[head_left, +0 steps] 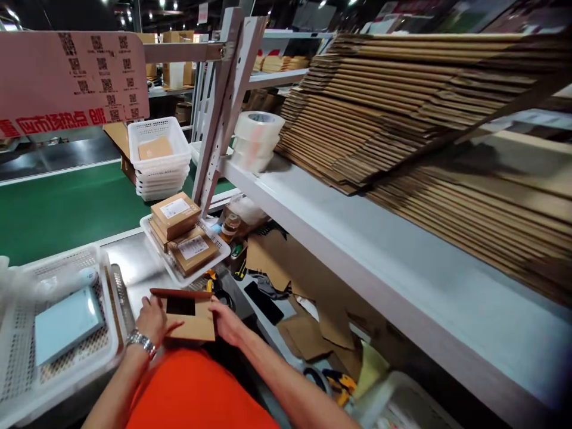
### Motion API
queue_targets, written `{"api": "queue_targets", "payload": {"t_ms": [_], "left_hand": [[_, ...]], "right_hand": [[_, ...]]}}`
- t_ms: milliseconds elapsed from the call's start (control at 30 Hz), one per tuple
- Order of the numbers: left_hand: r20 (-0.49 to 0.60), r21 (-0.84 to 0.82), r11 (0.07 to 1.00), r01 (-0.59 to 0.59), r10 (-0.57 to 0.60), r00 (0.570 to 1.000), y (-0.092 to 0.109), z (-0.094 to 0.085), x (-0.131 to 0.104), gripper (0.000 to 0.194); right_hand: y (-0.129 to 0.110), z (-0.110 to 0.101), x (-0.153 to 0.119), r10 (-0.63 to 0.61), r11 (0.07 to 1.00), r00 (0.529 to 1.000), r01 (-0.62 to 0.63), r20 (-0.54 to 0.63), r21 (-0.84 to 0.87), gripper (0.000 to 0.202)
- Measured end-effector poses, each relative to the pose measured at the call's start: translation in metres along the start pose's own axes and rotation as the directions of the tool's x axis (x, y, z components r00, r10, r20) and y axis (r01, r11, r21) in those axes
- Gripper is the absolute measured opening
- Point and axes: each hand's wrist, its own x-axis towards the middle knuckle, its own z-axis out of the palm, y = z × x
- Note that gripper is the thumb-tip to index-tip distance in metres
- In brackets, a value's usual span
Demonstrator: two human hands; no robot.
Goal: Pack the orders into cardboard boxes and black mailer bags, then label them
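Head view shows both hands on 1 small brown cardboard box (192,328), held close in front of an orange garment (196,390). The left hand (152,322), with a metal watch (140,342) at its wrist, grips the left side; the right hand (227,322) pinches the right edge. This 2-sided hold probably steadies the thin card while its reddish-brown upper edge stands up; whether the dark rectangle on it is an opening or something else cannot be told. To the left, a light blue box (69,325) lies in a white basket (111,322), within easy reach, its walls likely there to stop things sliding off. Just beyond the hands, a white tray (205,270) bears labelled packages (176,211), piled perhaps to save room. Clear tape rolls (250,149) stand stacked on a raised shelf (357,232) beside flattened cartons (402,101), presumably stored flat and overlapping so that many fit above the cluttered lower surface.
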Motion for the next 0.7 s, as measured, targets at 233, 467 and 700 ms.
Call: {"api": "queue_targets", "payload": {"t_ms": [233,467,700], "left_hand": [[-0.282,-0.627,0.777,-0.065,-0.148,0.948,-0.031,0.036,0.0,0.137],[-0.103,-0.69,0.724,-0.014,-0.08,0.991,-0.036,0.032,0.01,0.079],[-0.07,-0.621,0.78,-0.076,0.04,0.997,-0.029,0.017,0.017,0.069]], "right_hand": [[0.001,0.009,-0.001,-0.142,0.99,0.988,0.141,-0.061,-0.027,0.055],[0.03,-0.037,0.019,-0.268,0.946,0.961,0.248,-0.072,-0.209,0.069],[0.04,-0.063,0.045,-0.419,0.396,0.897,0.044,-0.138,-0.917,0.069]]}}
